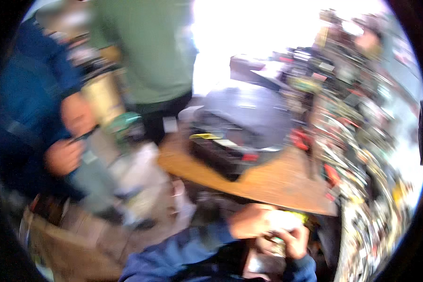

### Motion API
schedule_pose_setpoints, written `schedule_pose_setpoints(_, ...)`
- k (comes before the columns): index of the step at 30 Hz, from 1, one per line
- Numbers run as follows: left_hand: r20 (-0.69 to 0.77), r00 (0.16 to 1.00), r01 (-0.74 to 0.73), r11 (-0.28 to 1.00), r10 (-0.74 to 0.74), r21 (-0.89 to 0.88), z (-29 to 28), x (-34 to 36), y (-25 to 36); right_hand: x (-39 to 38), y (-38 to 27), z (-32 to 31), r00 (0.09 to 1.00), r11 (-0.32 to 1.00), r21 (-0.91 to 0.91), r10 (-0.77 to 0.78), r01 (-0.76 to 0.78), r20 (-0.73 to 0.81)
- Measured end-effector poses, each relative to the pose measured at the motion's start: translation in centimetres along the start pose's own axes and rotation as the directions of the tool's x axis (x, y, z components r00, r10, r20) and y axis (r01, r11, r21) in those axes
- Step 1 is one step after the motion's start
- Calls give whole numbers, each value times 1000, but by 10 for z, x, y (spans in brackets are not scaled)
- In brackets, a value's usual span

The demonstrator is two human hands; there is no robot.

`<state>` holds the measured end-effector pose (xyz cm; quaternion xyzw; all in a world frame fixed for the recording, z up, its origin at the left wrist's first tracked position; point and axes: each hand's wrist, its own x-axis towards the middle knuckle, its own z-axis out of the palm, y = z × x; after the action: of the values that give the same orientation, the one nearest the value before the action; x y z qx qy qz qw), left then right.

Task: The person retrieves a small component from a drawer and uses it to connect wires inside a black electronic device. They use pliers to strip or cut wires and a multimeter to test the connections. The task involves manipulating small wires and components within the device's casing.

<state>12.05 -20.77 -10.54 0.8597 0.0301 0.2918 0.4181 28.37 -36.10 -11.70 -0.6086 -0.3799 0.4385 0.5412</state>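
White, blurred item apparently between gripping fingers of left hand and right hand, probably for steadiness, with wooden surface just beyond them.

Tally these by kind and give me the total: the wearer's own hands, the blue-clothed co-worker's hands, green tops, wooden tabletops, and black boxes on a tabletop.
Wearer's own hands: 2 (left hand, right hand)
Co-worker's hands: 2
Green top: 1
Wooden tabletop: 1
Black box: 1
Total: 7
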Motion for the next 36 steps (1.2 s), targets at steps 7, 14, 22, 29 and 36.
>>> schedule_pose_setpoints(7,92,979,152,955,-181,254,-7,-14,-10,21,6,11,976,984,130,-142,121,165)
schedule_pose_setpoints(14,-54,996,83,989,-77,124,-21,-5,4,20,16,-3,989,991,-48,-117,122,90)
schedule_pose_setpoints(22,-35,978,204,979,-204,-9,-24,11,27,19,13,-6,983,902,431,-69,-13,173)
schedule_pose_setpoints(29,-8,953,302,953,-302,-16,-25,7,19,14,8,-6,973,844,529,-44,-85,226)
schedule_pose_setpoints(36,12,964,267,963,-267,-11,-19,10,17,13,13,-9,971,832,549,-58,-81,232)
